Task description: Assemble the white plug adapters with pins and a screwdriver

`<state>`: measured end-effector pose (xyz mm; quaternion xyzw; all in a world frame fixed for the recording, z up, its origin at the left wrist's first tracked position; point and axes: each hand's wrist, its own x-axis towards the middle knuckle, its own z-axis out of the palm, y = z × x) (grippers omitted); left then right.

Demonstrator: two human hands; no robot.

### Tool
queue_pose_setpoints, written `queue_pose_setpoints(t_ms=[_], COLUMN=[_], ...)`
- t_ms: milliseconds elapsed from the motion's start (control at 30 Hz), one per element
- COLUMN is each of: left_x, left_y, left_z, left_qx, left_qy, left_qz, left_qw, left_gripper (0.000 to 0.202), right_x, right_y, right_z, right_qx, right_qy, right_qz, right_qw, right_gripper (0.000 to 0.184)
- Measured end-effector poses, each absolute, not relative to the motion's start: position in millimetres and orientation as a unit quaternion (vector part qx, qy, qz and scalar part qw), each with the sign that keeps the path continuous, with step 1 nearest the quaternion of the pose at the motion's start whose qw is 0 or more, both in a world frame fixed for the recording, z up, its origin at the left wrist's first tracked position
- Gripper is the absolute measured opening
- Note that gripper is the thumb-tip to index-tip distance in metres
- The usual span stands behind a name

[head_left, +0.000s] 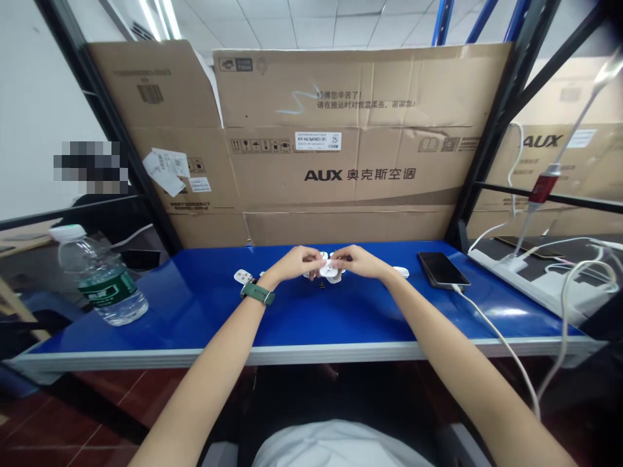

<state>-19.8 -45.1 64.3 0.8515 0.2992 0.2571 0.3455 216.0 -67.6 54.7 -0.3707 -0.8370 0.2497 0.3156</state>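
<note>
Between both hands is a small white plastic piece [329,268] with rounded edges, raised just above the blue tabletop. My left hand [296,262] pinches it from the left, thumb and fingers closed. From the other side, the fingertips of my right hand [359,261] close on the same piece. More white parts lie under and behind the fingers, partly hidden. A tiny dark metal-looking bit [322,285] sits below the hands. Beside my left wrist is a white rounded plate [243,277] with several small marks or holes. A white oblong part [402,272] lies behind my right wrist.
A dark phone [444,269] with a white cable lies on the blue table [335,318] at right, near a white power strip [530,285]. A water bottle [104,279] stands at left. Cardboard [360,149] closes off the back. Another person [104,214] is at far left.
</note>
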Motion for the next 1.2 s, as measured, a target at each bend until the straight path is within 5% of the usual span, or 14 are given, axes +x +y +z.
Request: queue_pose_setpoints(t_ms=[100, 300, 733, 1000, 1200], left_x=[-24, -28, -39, -42, -39], left_y=[-48, -49, -34, -25, -24], left_z=[66, 69, 61, 59, 51], left_qx=[0.853, 0.840, 0.873, 0.880, 0.879], left_qy=[0.303, 0.320, 0.318, 0.263, 0.276], left_qz=[0.115, -0.047, 0.057, -0.056, -0.051], left_qw=[0.409, 0.435, 0.365, 0.393, 0.385], left_gripper=[0.040, 0.041, 0.041, 0.065, 0.058], right_x=[219, 209, 187, 187, 188], right_y=[-66, -68, -74, -79, -76], right_z=[53, 44, 33, 42, 38], right_qx=[-0.386, -0.369, -0.390, -0.406, -0.408], right_qy=[-0.828, -0.897, -0.912, -0.911, -0.908], right_qz=[0.276, 0.111, 0.011, 0.007, 0.005], right_qw=[0.300, 0.218, 0.130, 0.070, 0.092], right_gripper=[0.032, 0.014, 0.018, 0.021, 0.014])
